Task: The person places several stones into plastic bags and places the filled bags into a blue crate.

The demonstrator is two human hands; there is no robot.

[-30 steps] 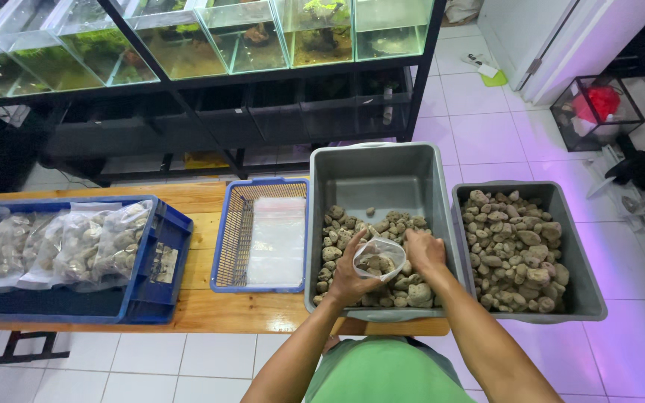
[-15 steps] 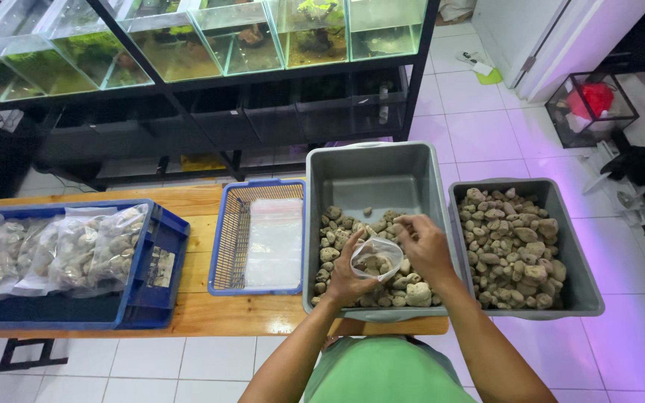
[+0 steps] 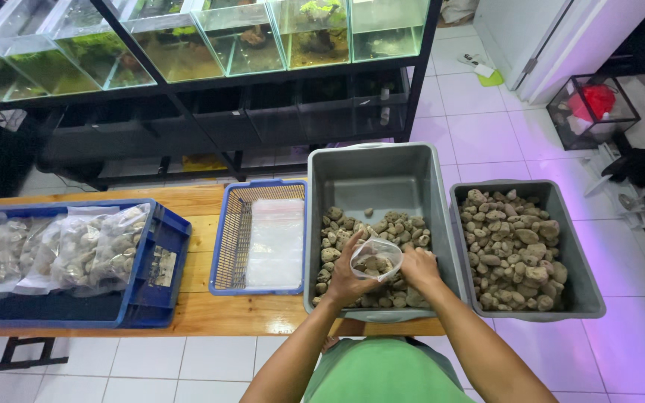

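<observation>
My left hand (image 3: pixel 349 275) holds open a small clear plastic bag (image 3: pixel 375 257) with a few rocks in it, over the middle grey bin (image 3: pixel 382 175). My right hand (image 3: pixel 417 267) grips the bag's right side, knuckles down among the pale rocks (image 3: pixel 397 224) that fill the bin's near half. A second grey bin (image 3: pixel 584 287) to the right is heaped with similar rocks (image 3: pixel 513 246).
A blue mesh basket (image 3: pixel 229 239) with flat clear bags (image 3: pixel 276 242) sits left of the bins on the wooden bench (image 3: pixel 203 313). A blue crate (image 3: pixel 154 287) of filled rock bags (image 3: pixel 76 242) is at far left. Glass aquariums (image 3: pixel 210 37) on a black rack stand behind.
My right hand has dropped from above the bag's rim to its right side, low in the rocks. The bag stays over the middle bin in my left hand.
</observation>
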